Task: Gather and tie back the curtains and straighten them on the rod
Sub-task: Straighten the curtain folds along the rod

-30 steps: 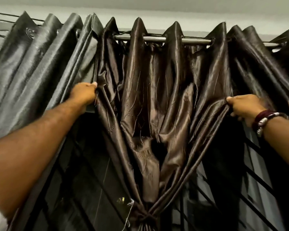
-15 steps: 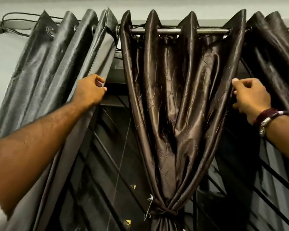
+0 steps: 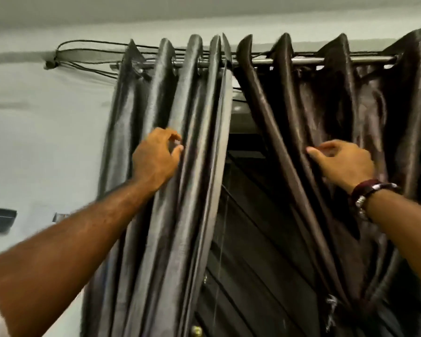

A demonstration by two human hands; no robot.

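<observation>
Hanging in tight upright folds from the left part of the rod (image 3: 306,60): the grey curtain (image 3: 180,190), eyelets threaded on the metal bar, lower length falling straight down past the bottom edge. Hanging just to its right on the same rod, separated by a narrow gap at the top that widens downward: the brown curtain (image 3: 326,117), pleats slanting down and to the right toward a gathered bunch near the lower right, where a pale thread or tie end (image 3: 331,310) is dangling; blurred there, so impossible to tell how it is fastened.

Reaching up against the grey folds: the left hand (image 3: 156,159), fingers curled with thumb and forefinger closing on the edge of one fold. Pinching or merely touching cannot be told through the motion blur. Resting on the brown folds: the right hand (image 3: 343,164), thumb pointing left along a pleat, fingers bent loosely over the cloth without visibly clasping it. Circling the right wrist: a dark red band with a metal bracelet (image 3: 367,193).

Showing in the gap between the panels: a dark window with a diagonal grille (image 3: 253,239). Running along the pale wall above the rod: black cables (image 3: 88,45), bundled at a clip on the left.
</observation>
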